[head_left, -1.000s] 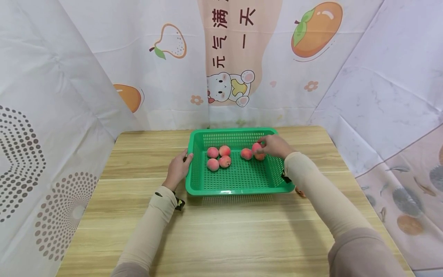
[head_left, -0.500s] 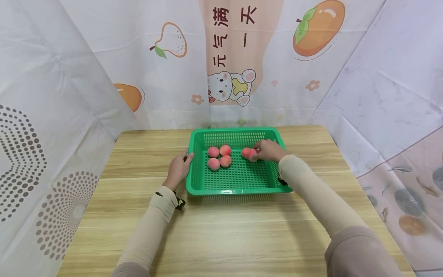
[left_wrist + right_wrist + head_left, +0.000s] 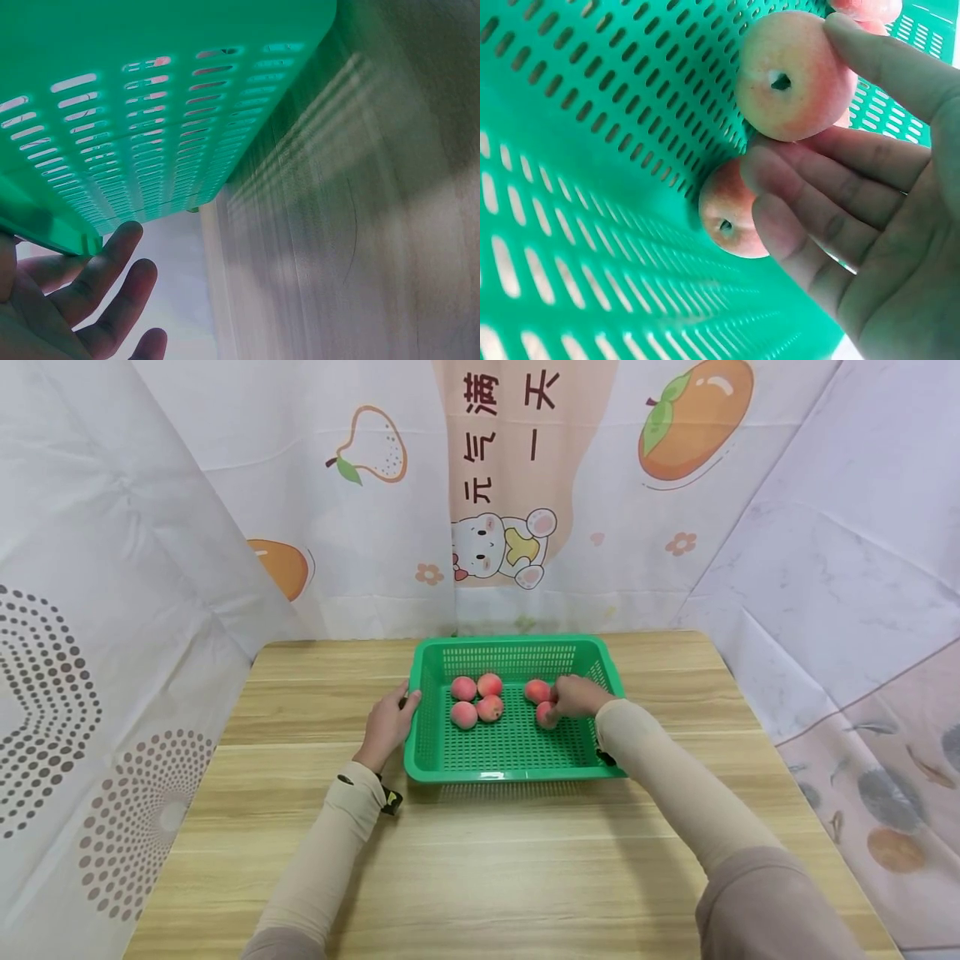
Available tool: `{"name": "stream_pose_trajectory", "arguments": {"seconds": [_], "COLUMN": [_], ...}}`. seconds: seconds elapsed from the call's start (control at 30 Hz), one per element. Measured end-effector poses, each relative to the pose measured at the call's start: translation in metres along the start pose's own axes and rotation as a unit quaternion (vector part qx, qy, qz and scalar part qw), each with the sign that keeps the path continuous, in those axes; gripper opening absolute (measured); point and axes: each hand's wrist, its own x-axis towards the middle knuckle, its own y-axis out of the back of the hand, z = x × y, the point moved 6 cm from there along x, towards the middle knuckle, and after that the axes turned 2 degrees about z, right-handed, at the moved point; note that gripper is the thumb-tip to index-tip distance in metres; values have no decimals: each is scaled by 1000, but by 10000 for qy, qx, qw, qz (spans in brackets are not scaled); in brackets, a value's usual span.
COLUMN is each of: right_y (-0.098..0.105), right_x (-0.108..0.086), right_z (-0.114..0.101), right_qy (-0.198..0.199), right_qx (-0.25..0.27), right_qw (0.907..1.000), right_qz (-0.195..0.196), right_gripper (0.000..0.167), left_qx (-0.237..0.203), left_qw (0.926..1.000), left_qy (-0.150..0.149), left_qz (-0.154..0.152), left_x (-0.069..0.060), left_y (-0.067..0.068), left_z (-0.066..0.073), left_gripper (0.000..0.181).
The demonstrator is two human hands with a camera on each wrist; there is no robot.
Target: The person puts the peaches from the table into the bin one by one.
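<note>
A green plastic basket (image 3: 517,774) stands on the table with several red-and-yellow peaches inside. My left hand (image 3: 386,722) holds the basket's left rim, thumb over the top; its fingers (image 3: 120,300) lie along the outside in the left wrist view. Down in the right part of the basket, my right hand (image 3: 581,696) pinches a peach (image 3: 795,79) between thumb and fingers. Just behind it in the head view lies another peach (image 3: 537,691). The right wrist view shows one more peach (image 3: 731,214) below the fingers; the hand hides it from the head camera.
Several peaches (image 3: 477,700) sit clustered in the basket's left half. The wooden table (image 3: 480,868) extends in front and to both sides. A printed curtain (image 3: 375,552) hangs behind the table's back edge, with more cloth on the left and right.
My right hand has brought the peach down and toward the front of the basket, from above the other right-side peaches to beside them. My left hand stays on the rim.
</note>
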Motion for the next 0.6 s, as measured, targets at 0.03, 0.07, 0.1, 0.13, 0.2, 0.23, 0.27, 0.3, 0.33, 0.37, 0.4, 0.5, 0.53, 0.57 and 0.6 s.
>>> {"name": "stream_pose_trajectory", "arguments": {"seconds": [0.03,0.07,0.1,0.13,0.2,0.23,0.27,0.3,0.33,0.37,0.4,0.5,0.53,0.57,0.6], "right_y": [-1,-2,-3,-4,-6,-7,-8,-9,-9,-9,-9,-8,-8,-8,-8], "right_x": [0,1,2,2,3,3,3,3,3,4,4,3,3,3,3], "right_z": [0,0,0,0,0,0,1,1,1,1,0,-1,-1,-1,-2], "right_qy": [-7,-10,-21,-28,-25,-41,-52,-44,-46,-62,-61,-51,-59,-51,-33], "right_qx": [1,4,17,22,9,9,4,-11,-34,-45,-56,-71,-70,-75,-90], "right_qw": [10000,10000,9999,9999,9998,9997,9997,9998,9998,9998,9998,9998,9997,9997,9997], "right_qz": [-34,-80,-117,-134,-193,-223,-235,-217,-204,-205,-194,-196,-208,-221,-233], "right_gripper": [21,22,22,22,21,21,21,19,18,19,18,20,20,21,21], "left_qx": [-21,-28,-33,-34,-28,-10,-3,5,10,13,27,11,28,37,46], "left_qw": [10000,10000,10000,10000,10000,10000,10000,10000,10000,10000,10000,10000,10000,10000,10000], "left_qy": [7,5,2,-1,1,-8,-4,0,6,13,8,30,20,17,8], "left_qz": [-8,-12,-16,-13,2,-1,0,1,5,3,2,20,15,17,17], "left_x": [0,0,0,0,1,1,1,1,1,2,1,2,2,2,2], "left_y": [0,-1,-1,-1,-1,0,0,0,0,0,0,0,0,0,0], "left_z": [0,0,0,0,0,0,0,0,0,0,0,0,0,0,-1], "left_gripper": [55,55,55,55,55,55,55,55,55,55,55,55,55,55,55]}}
